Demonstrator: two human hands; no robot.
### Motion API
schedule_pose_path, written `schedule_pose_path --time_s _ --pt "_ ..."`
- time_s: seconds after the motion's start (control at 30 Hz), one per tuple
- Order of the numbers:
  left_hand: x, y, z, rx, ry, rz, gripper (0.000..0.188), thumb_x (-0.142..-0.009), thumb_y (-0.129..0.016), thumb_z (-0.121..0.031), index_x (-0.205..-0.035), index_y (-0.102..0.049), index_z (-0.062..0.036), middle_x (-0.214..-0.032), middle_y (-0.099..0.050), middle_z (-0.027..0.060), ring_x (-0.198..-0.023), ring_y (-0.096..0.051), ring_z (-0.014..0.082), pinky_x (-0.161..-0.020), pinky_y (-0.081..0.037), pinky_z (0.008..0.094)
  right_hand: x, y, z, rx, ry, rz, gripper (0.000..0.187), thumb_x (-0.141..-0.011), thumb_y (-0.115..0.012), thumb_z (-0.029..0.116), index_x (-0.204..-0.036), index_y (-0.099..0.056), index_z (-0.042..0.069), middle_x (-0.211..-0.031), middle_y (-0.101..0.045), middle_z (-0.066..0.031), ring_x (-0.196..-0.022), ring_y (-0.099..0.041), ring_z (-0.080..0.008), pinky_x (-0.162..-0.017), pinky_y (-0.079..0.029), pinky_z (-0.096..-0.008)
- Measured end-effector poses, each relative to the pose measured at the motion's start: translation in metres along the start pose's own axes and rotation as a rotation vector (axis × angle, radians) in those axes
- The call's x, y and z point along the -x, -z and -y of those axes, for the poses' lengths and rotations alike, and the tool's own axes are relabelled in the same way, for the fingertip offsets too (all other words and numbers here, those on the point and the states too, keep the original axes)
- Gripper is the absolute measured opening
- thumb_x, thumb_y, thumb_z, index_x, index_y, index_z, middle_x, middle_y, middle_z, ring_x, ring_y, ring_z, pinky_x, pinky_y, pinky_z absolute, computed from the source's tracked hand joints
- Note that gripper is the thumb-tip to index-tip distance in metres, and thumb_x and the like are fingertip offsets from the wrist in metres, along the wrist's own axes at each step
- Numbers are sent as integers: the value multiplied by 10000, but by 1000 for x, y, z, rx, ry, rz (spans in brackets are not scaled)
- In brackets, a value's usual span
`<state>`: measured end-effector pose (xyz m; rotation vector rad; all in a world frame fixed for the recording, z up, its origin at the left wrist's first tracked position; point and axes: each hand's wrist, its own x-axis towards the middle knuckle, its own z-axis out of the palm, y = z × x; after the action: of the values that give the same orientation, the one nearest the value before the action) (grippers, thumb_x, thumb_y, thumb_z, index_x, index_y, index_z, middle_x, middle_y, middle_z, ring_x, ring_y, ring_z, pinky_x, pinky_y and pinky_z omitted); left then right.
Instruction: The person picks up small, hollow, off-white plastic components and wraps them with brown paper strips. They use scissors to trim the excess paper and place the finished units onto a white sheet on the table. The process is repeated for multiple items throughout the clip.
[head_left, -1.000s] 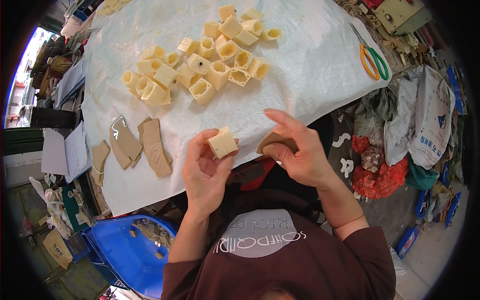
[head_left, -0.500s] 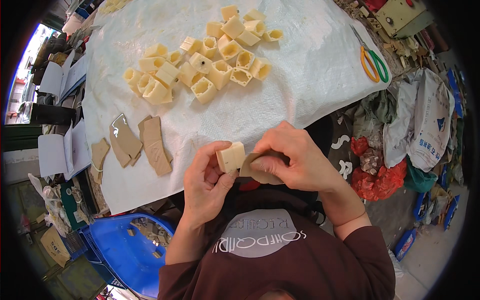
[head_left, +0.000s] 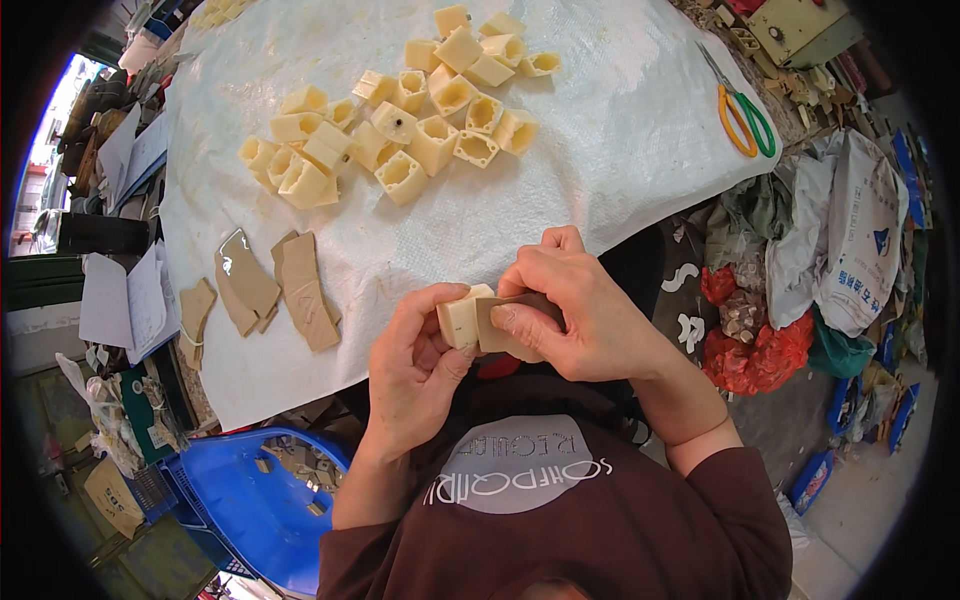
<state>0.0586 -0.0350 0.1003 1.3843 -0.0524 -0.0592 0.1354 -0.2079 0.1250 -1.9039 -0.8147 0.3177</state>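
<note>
In the head view, the left hand (head_left: pixel 412 375) pinches a cream block (head_left: pixel 459 325) between thumb and fingers, in front of the person, near the close edge of the table (head_left: pixel 640 180). The right hand (head_left: pixel 578 315) has its thumb and curled fingers pinching a folded brown sheet (head_left: pixel 488 335), its edge against the block's right side. If the sheet drags sideways, the block could twist, since the left fingers grip mainly its far side; a thumb slipping off the sheet could scrape the block. Compared with half a second ago, the sheet overlaps the block more and the right hand sits slightly further left.
</note>
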Motion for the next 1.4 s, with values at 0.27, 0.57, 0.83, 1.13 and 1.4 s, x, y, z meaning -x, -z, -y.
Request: schedule_pose_path --time_s 0.27,0.57,0.83,1.13,1.4 --pt "0 -2 1 -6 24 2 400 -803 -517 107 -1175 -404 13 -1043 -514 106 -939 -548 155 -799 -490 277 1 -2 -5 16 32 -19 86 -755 -582 124 -762 -540 50 -675 -548 -55 -634 -494 -211 -791 -282 -355" --pt "1 -5 1 -82 31 -64 393 -811 -612 -25 -1155 -432 34 -994 -548 113 -854 -570 165 -732 -502 284 1 -1 -4 40 37 -69 119 -705 -660 92 -718 -553 42 -652 -494 -40 -671 -394 -221 -716 -324 -324" --pt "2 -2 4 -185 -72 -20 461 -721 -522 170 -1143 -445 1 -1088 -464 113 -948 -527 168 -762 -483 259 2 2 -7 76 114 -108 141 -718 -670 151 -730 -552 74 -647 -521 -21 -654 -474 -191 -774 -298 -352" --pt "-1 -19 2 -54 -222 -95 429 -695 -596 146 -1065 -461 -24 -1106 -450 136 -985 -496 177 -793 -454 264 4 -2 -11 86 213 -184 185 -688 -710 184 -763 -557 110 -636 -507 28 -674 -482 -158 -835 -275 -402" --pt "4 -17 11 -60 -185 -275 354 -729 -640 99 -1031 -491 -11 -1088 -526 148 -942 -537 179 -807 -453 264 7 -3 -5 168 258 -301 337 -658 -727 185 -938 -565 93 -990 -530 -100 -952 -458 -270 -866 -280 -416"
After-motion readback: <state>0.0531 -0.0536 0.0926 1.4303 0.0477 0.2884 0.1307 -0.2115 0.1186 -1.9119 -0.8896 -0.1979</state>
